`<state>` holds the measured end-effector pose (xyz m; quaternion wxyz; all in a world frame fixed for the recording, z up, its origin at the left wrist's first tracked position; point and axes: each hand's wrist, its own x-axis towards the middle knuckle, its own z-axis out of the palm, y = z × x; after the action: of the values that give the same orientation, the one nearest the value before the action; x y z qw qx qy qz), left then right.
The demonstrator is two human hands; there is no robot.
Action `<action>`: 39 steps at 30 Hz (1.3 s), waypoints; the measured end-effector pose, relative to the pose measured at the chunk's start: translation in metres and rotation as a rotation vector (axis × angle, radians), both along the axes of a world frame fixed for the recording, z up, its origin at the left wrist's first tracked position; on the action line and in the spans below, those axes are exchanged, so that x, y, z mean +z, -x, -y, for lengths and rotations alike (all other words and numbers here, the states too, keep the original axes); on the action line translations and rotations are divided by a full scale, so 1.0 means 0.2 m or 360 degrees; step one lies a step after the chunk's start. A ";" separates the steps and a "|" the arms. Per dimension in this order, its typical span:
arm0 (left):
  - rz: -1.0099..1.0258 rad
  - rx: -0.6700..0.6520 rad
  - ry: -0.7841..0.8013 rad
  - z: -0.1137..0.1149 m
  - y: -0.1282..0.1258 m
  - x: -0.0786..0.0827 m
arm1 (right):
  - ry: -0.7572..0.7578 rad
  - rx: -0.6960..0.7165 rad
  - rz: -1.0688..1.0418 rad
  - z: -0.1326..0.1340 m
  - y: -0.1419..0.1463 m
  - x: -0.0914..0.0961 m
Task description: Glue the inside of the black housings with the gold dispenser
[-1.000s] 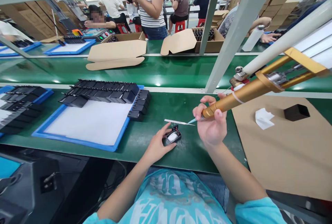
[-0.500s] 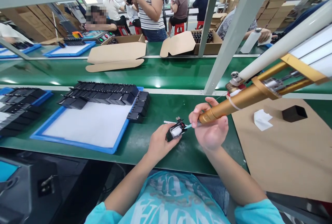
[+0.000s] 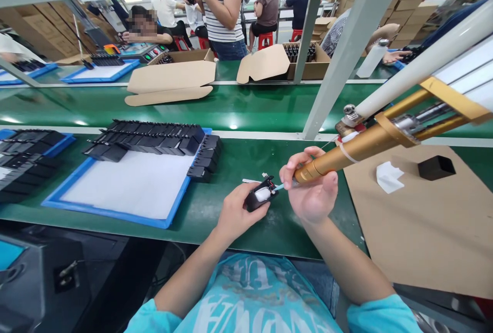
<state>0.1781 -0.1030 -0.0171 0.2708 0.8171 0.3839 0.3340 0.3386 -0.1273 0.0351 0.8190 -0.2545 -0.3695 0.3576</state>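
My left hand (image 3: 235, 214) grips a small black plastic case (image 3: 253, 200) between thumb and fingers, just above the green bench. The case lies tilted, its open side up, with a white block (image 3: 263, 193) inside and small wires at its far end. My right hand (image 3: 310, 194) is closed round the lower end of a gold-coloured dispensing gun (image 3: 327, 161), palm up and thumb raised. From the gun sticks a thin light-blue nozzle (image 3: 279, 187), its tip at the wired end of the case. Whether the tip touches the case I cannot tell.
To the left, a blue-rimmed tray (image 3: 111, 213) holds rows of black cases (image 3: 154, 135). On the right lies a cardboard sheet (image 3: 419, 230) with a white paper scrap (image 3: 389, 178) and a black box (image 3: 436, 168). A slanting metal post (image 3: 339, 55) rises behind the gun.
My left hand has turned the black case slightly, so more of its side shows. The right hand and gun stay almost still. Behind the frame, a co-worker's hand has moved off the white bottle.
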 end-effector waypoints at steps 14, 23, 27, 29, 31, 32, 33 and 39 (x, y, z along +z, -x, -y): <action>0.0032 -0.0006 0.0209 0.00 -0.12 -0.07 | 0.0032 0.0030 -0.0016 0.01 0.00 0.01; 0.0022 -0.0045 0.0227 0.00 -0.18 -0.06 | 0.0050 0.0034 -0.0016 0.02 0.00 0.01; -0.0019 -0.0038 0.0176 0.00 -0.18 -0.07 | 0.0087 0.0016 -0.0018 0.02 0.00 0.01; 0.0000 -0.0061 0.0139 0.01 -0.18 -0.07 | 0.0082 0.0027 -0.0028 0.02 0.01 0.01; 0.0048 -0.0090 0.0096 0.01 -0.19 -0.06 | 0.0060 0.0053 -0.0038 0.02 0.01 0.02; 0.0069 -0.0100 0.0080 0.02 -0.19 -0.06 | 0.0042 0.0065 -0.0041 0.02 0.01 0.01; 0.0084 -0.0106 0.0071 0.02 -0.19 -0.06 | 0.0024 0.0075 -0.0039 0.02 0.01 0.01; 0.0092 -0.0104 0.0131 0.02 -0.19 -0.06 | 0.0041 0.0069 -0.0002 0.03 0.01 0.01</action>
<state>0.2156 -0.1069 -0.0289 0.3259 0.8074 0.3624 0.3325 0.3372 -0.1328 0.0367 0.8080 -0.2567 -0.3697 0.3802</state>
